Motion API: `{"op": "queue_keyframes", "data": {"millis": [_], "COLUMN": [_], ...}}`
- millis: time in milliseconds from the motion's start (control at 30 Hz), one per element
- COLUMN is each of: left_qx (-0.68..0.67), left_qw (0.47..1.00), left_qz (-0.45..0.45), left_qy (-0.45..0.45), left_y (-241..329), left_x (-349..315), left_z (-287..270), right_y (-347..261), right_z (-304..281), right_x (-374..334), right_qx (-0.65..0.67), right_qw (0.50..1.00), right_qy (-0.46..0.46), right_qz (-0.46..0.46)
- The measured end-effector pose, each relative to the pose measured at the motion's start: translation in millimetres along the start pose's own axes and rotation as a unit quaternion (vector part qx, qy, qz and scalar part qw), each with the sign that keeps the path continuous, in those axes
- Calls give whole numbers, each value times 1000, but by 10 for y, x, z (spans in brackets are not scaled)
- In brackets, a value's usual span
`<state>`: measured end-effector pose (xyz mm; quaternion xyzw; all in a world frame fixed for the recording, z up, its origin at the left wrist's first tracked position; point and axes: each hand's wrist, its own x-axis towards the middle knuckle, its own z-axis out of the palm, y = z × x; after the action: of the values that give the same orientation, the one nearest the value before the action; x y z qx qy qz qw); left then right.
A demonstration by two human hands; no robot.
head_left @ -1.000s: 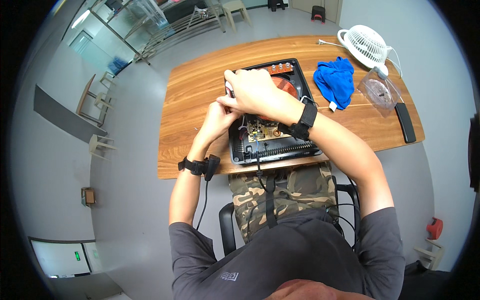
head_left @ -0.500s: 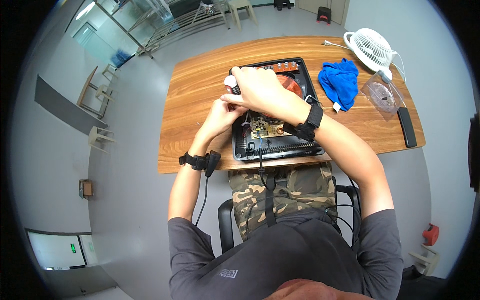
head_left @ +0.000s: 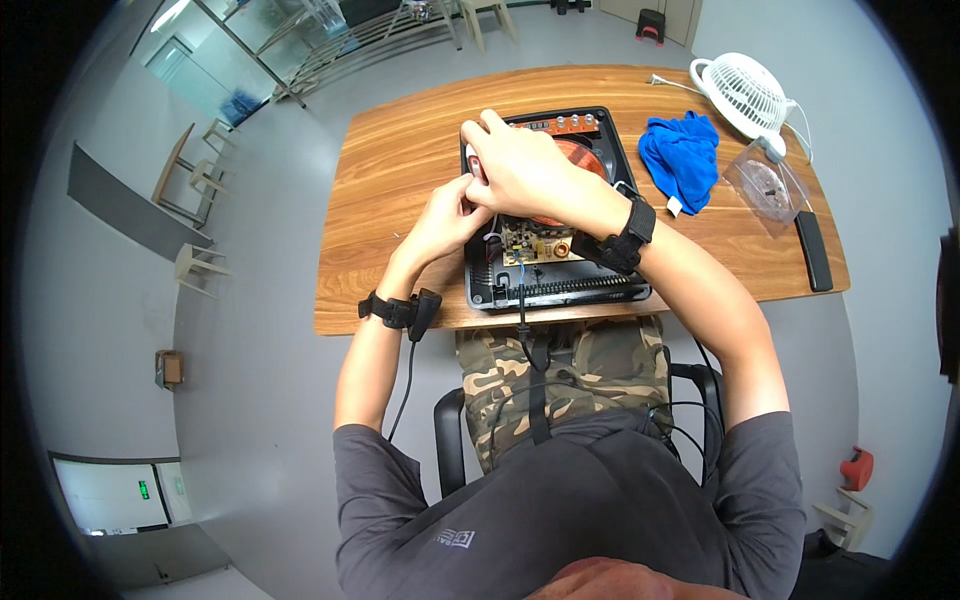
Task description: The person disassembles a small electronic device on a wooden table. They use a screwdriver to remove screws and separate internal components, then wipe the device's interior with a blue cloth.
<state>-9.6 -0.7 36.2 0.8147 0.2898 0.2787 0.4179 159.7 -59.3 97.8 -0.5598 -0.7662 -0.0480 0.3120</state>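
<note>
An opened induction cooker (head_left: 625,291) lies on the wooden table before me, its black shell showing a copper coil (head_left: 590,160), a circuit board (head_left: 525,247) and an orange strip board (head_left: 575,125). Over its left edge, my right hand (head_left: 530,172) is closed around the handle of a screwdriver (head_left: 474,160), of which a small white and red part shows. My left hand (head_left: 443,222) is closed just below, thumb and fingers pinched by the tool's lower end. Whatever those fingertips grip, and the screwdriver's tip, is hidden.
Right of the cooker lie a blue cloth (head_left: 682,160), a clear plastic bag (head_left: 768,190) with small dark pieces, and a black bar (head_left: 814,250). A white fan (head_left: 745,95) stands at the back right. A black cord (head_left: 522,325) runs over the front edge.
My right hand has turned about the screwdriver handle; its white end, visible before, is now mostly covered by my fingers. My left hand stays almost in place.
</note>
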Motion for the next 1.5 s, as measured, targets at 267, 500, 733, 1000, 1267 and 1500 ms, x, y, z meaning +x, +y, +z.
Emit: {"op": "queue_keyframes", "data": {"millis": [267, 500, 733, 1000, 1267, 1500], "left_qx": [66, 79, 140, 177, 252, 368], "left_qw": [996, 996, 988, 983, 966, 916], "left_qz": [-23, -26, 2, 12, -42, -150], "left_qy": [54, 31, -57, -37, 42, 53], "left_y": [-57, -5, -127, -165, -221, -644], "left_x": [0, 22, -11, -65, -245, -556], "left_z": [53, 55, -11, 2, -443, -816], "right_y": [15, 39, 36, -26, -178, -318], "right_z": [-6, -36, -169, -317, -366, -407], "right_x": [48, 26, 63, 125, 138, 145], "right_qx": [-13, 34, 55, 53, 91, 113], "right_qw": [998, 997, 994, 993, 990, 989], "right_qy": [-49, -29, -2, 18, 61, 47], "right_qz": [46, 62, 97, 102, 86, 82]}}
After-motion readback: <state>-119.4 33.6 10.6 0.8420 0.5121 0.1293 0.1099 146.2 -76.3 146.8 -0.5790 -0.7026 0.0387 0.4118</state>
